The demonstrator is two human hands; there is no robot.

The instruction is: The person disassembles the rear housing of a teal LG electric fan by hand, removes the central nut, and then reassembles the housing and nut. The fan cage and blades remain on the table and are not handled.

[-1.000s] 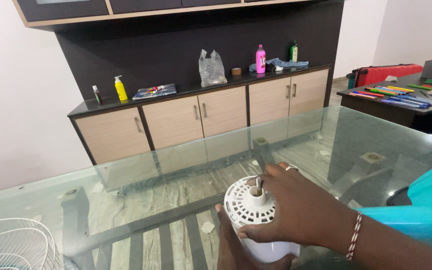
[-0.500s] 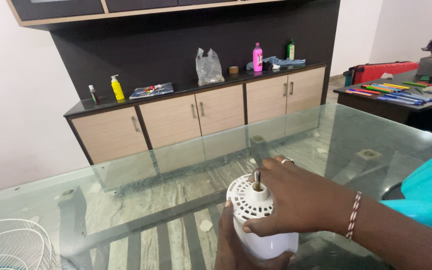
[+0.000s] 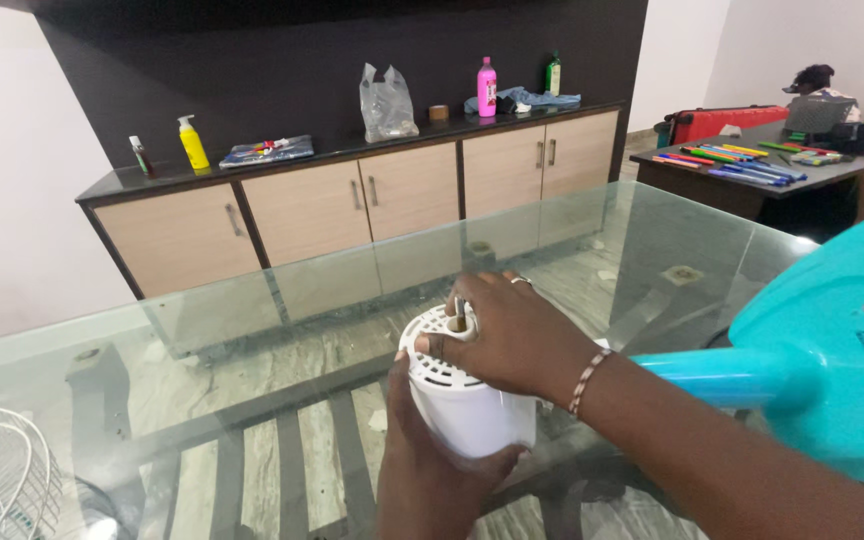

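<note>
the view is nearer now. left hand (image 3: 432, 470) cups the white motor (image 3: 467, 405) from below; right hand (image 3: 517, 335) keeps pinching its shaft (image 3: 460, 320), so work on the shaft goes on.

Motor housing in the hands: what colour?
White motor housing, with a vented top; the head view shows it best.

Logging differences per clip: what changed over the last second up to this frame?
Little changed. The right hand slid its fingertips onto the shaft at the top of the white fan motor housing, which was bare before. A turquoise fan stand has come into view at right as the camera shifted. The left hand still cups the housing over the glass table.
</note>
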